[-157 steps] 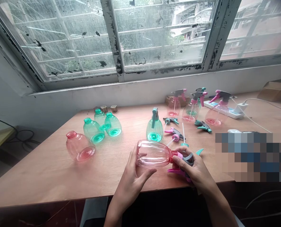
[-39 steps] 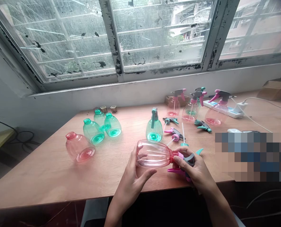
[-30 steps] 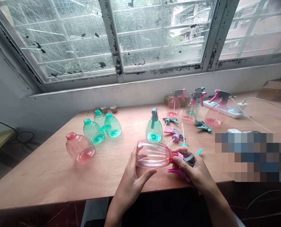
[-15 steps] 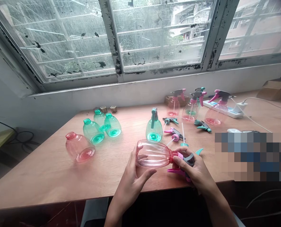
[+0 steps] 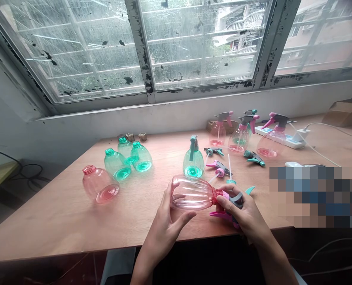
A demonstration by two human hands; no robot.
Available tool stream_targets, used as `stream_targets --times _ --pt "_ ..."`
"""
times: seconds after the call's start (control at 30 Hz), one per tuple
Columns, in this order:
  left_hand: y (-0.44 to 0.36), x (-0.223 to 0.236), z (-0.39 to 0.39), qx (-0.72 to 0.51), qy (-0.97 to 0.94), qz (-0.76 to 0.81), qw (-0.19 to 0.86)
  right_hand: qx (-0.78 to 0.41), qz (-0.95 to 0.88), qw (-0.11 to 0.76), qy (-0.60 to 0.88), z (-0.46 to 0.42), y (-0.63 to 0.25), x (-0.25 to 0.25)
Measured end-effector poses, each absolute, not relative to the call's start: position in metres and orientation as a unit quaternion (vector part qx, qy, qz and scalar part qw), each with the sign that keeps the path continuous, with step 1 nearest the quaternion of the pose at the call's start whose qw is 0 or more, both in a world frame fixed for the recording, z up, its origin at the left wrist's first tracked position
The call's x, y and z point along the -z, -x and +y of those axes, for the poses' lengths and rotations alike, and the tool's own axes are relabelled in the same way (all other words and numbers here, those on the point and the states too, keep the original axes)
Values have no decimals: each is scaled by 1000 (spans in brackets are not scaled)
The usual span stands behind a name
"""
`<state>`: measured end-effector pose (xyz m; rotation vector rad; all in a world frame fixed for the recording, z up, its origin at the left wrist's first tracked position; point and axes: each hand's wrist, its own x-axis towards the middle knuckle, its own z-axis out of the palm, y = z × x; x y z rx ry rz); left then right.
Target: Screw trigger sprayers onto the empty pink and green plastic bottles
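Observation:
A transparent pink spray bottle [image 5: 193,194] lies sideways in the air above the table's front part. My left hand [image 5: 168,223] is closed around its base end, fingers behind and thumb in front. My right hand [image 5: 244,211] pinches the pink collar and grey spray head [image 5: 237,200] at the bottle's neck. Under that hand, a loose pink spray head [image 5: 222,215] and a teal trigger [image 5: 250,190] show in part. Beyond the bottle lie a pink-and-grey spray head [image 5: 220,171], a teal one [image 5: 214,151] and another teal one [image 5: 254,158].
On the left stand a pink bottle [image 5: 100,184] and several green bottles [image 5: 142,156], all without heads. A green spray bottle [image 5: 193,160] stands mid-table. Farther right are pink spray bottles [image 5: 238,138], a power strip [image 5: 288,139] with cables, and a cardboard box [image 5: 343,114].
Almost nothing differs. Both hands keep the same grip on the pink spray bottle; only a very slight shift of the view is visible.

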<state>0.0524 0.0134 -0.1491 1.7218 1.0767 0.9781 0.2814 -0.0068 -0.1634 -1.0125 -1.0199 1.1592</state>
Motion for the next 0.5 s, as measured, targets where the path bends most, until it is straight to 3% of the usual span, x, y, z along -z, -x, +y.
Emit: stream_targets --times 0.5 --pt "-52 149 14 -395 -690 429 430 -502 -433 607 439 -7 -281 164"
